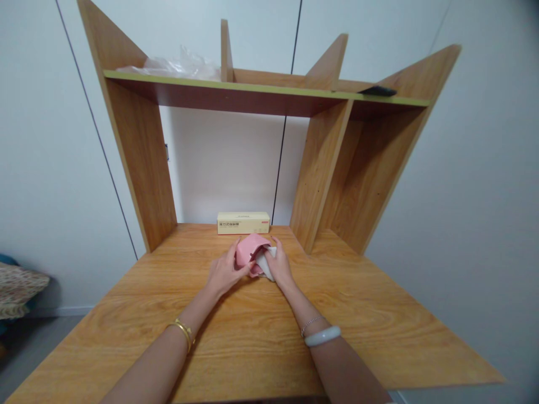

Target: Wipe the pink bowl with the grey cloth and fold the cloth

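Observation:
A small pink hollow container (248, 249), its opening tilted to the right, is held just above or on the desk; I cannot tell which. My left hand (224, 273) grips it from the left, with the thumb at the lower rim. My right hand (278, 265) holds a white cloth (266, 262) at the opening, and its fingers reach partly inside. Some of the right fingertips are hidden by the cloth and the rim. Right behind the container stands a long cream box (243, 223) with printed dark characters.
The wooden desk (252, 348) carries a hutch with upright panels (324, 174) at the back. A clear plastic bag (181, 64) lies on the upper shelf's left, and a dark flat object (378, 90) on its right. Patterned fabric (21, 286) shows at far left.

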A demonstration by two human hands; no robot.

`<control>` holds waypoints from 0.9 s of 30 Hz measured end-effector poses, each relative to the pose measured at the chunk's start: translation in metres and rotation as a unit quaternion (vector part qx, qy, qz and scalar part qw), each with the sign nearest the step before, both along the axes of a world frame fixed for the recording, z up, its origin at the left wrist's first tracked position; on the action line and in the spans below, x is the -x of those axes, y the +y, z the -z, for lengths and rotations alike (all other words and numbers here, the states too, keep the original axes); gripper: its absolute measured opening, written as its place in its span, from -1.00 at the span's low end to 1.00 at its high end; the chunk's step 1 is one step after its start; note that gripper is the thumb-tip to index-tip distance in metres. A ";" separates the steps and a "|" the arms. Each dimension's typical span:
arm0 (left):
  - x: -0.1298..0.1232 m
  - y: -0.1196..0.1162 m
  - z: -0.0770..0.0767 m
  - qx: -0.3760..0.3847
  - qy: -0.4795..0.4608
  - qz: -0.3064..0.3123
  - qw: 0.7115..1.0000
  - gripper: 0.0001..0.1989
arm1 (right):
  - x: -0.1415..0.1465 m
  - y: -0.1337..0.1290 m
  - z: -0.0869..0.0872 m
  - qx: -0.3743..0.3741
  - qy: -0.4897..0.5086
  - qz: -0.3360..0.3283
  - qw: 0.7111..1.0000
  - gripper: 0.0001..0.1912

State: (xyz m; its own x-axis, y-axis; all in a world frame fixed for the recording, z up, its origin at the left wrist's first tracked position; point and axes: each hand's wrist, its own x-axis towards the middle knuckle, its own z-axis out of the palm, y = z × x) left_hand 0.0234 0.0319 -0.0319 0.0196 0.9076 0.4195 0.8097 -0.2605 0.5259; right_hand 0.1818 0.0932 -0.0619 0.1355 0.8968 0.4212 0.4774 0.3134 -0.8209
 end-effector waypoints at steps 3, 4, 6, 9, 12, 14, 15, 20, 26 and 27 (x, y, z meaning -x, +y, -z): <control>0.000 0.003 0.002 -0.001 -0.057 0.020 0.998 -0.22 | 0.004 0.002 0.002 -0.025 0.079 -0.017 0.996 -0.57; 0.000 0.004 0.004 0.000 -0.068 0.030 0.997 -0.20 | 0.006 0.003 0.002 -0.031 0.110 -0.030 0.993 -0.60; -0.002 0.004 0.007 0.006 -0.074 0.052 0.996 -0.18 | 0.009 0.003 0.002 -0.031 0.164 -0.061 0.984 -0.65; -0.006 0.006 0.015 0.010 -0.102 0.073 0.992 -0.28 | 0.013 0.005 0.004 -0.017 0.196 -0.090 0.976 -0.67; -0.008 0.012 0.024 0.005 -0.172 0.080 0.982 -0.38 | 0.013 0.007 0.008 -0.006 0.182 -0.097 0.978 -0.65; -0.009 0.017 0.027 0.006 -0.212 0.077 0.974 -0.40 | 0.012 0.006 0.010 0.010 0.145 -0.084 0.986 -0.64; -0.009 0.018 0.028 0.006 -0.224 0.072 0.972 -0.41 | 0.012 0.006 0.010 0.019 0.116 -0.068 0.991 -0.63; -0.008 0.019 0.025 -0.006 -0.240 0.063 0.969 -0.41 | 0.007 -0.001 -0.001 0.055 -0.058 0.018 0.997 -0.44; -0.004 0.013 0.015 0.009 -0.175 0.036 0.984 -0.45 | 0.002 -0.014 -0.023 0.055 -0.221 0.090 0.969 -0.34; -0.003 0.012 0.014 0.004 -0.167 0.036 0.985 -0.45 | 0.002 -0.016 -0.025 0.046 -0.233 0.095 0.967 -0.34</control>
State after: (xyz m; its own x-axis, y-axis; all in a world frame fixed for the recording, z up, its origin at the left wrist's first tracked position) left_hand 0.0269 0.0435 -0.0459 -0.0539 0.9118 0.4070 0.5702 -0.3065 0.7621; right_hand 0.1801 0.0771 -0.0373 0.1160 0.9109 0.3960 0.8437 0.1200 -0.5232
